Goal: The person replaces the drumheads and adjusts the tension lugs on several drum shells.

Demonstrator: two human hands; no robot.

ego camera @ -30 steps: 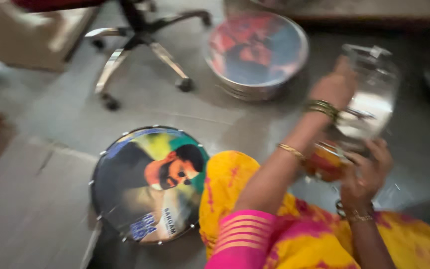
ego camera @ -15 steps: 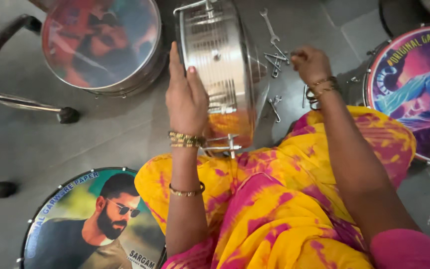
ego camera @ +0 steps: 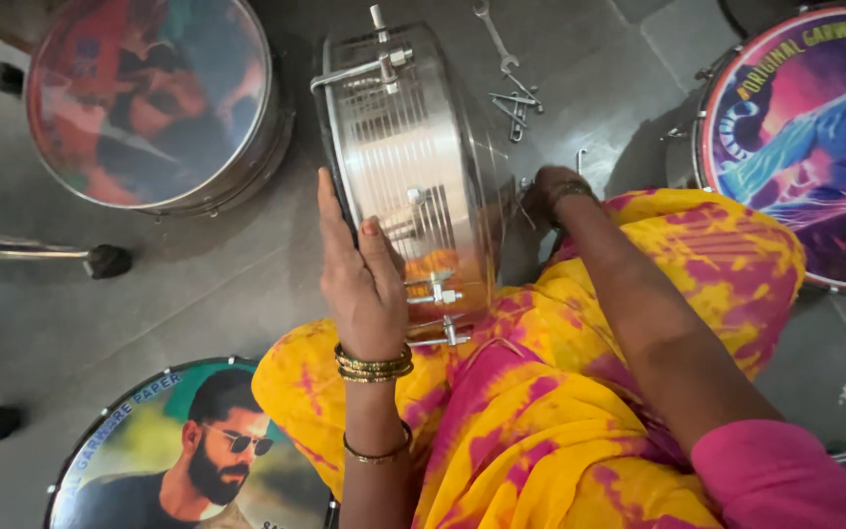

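- Since earlier, our right hand (ego camera: 543, 191) has dropped behind the steel drum (ego camera: 408, 167).
- Our left hand (ego camera: 359, 279) lies flat on its shell, above our lap.
- Right hand's grip: cannot tell.
- Printed drums (ego camera: 149, 103) ring us on grey floor (ego camera: 198, 284).

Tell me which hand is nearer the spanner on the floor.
Right. The right hand is low beside the drum, just below the spanner; the left hand rests on the drum's opposite side.
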